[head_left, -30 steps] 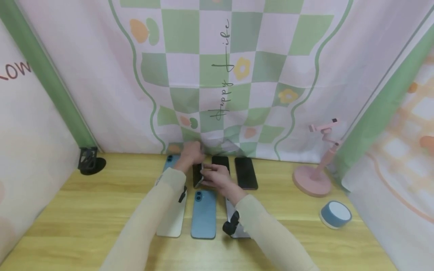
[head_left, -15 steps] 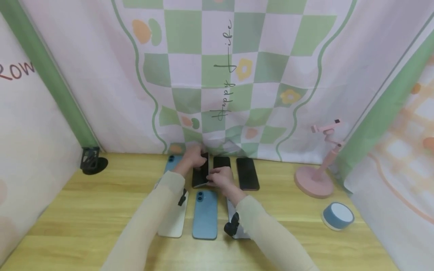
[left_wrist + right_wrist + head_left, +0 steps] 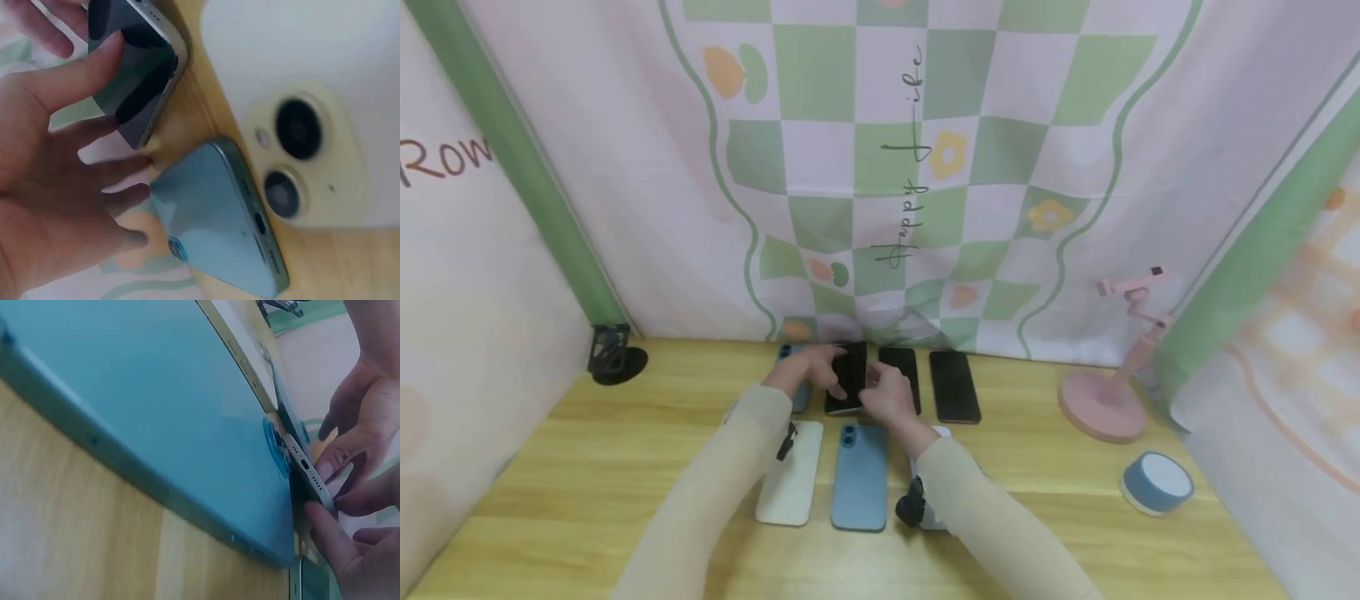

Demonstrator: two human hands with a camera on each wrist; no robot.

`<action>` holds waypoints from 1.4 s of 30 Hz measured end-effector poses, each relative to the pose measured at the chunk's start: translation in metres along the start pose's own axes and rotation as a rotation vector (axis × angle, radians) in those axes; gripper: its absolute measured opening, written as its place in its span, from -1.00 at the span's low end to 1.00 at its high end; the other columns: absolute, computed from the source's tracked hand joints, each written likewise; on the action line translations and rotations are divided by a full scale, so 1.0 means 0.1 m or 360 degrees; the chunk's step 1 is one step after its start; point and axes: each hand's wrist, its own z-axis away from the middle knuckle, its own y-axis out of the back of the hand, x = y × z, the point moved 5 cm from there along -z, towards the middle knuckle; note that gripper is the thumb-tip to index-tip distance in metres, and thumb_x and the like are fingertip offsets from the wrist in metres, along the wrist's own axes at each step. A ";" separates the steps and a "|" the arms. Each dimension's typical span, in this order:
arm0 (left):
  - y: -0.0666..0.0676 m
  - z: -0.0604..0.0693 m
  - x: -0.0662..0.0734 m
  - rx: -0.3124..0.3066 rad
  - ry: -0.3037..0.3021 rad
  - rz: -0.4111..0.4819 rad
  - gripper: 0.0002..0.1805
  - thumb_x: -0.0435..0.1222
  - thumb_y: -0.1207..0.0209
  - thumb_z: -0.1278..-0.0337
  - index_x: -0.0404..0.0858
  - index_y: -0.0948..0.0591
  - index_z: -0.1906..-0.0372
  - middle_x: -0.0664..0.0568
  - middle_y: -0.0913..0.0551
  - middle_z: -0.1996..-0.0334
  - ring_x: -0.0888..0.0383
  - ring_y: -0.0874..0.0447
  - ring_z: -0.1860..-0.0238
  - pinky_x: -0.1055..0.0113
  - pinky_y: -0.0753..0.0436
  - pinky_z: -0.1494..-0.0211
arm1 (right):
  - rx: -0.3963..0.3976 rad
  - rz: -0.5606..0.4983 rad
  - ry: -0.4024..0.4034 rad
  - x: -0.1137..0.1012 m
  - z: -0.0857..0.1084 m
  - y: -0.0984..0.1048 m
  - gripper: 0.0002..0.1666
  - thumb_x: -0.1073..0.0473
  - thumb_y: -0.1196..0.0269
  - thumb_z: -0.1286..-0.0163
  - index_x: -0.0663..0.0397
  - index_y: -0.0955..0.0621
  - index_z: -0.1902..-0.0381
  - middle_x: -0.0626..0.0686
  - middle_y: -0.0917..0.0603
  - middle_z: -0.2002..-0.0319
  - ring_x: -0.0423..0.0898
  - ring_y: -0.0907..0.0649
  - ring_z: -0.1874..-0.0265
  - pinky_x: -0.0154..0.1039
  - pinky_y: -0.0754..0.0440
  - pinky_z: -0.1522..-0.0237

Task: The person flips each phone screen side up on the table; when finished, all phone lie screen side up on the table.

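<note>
A black-screened smartphone (image 3: 852,375) with a pale frame sits tilted in the back row, screen up. My right hand (image 3: 889,393) pinches its right edge between thumb and index finger, as the right wrist view shows at the phone's corner (image 3: 305,465). From the left, my left hand (image 3: 811,368) spreads over it; in the left wrist view the thumb (image 3: 103,59) lies on the screen and the other fingers stretch out fairly straight. Beneath the left hand lies a blue smartphone (image 3: 215,215). A cream smartphone (image 3: 792,475) and another blue one (image 3: 860,479) lie in front, backs up.
Two dark-screened smartphones (image 3: 955,386) lie to the right in the back row. A pale smartphone (image 3: 934,518) is partly under my right forearm. A pink stand (image 3: 1101,406), a blue-and-white round object (image 3: 1157,483) and a black stand (image 3: 613,357) are farther out.
The black-screened phone, earlier seen turned steeply on edge, now lies flatter with its screen up. My left hand has shifted leftward off its top; my right hand stays at its right edge.
</note>
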 end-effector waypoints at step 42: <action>0.09 0.08 -0.44 0.0122 0.0003 -0.0067 -0.12 -0.14 -0.29 -0.20 -0.11 -0.25 -0.62 -0.15 -0.22 -0.65 -0.32 -0.01 -0.67 -0.40 -0.02 -0.66 | -0.0370 0.0078 0.0136 -0.46 0.11 -0.31 -0.49 0.20 -0.06 -0.48 0.25 -0.50 -0.33 0.29 -0.58 -0.36 0.22 -0.58 -0.31 0.14 -0.54 -0.37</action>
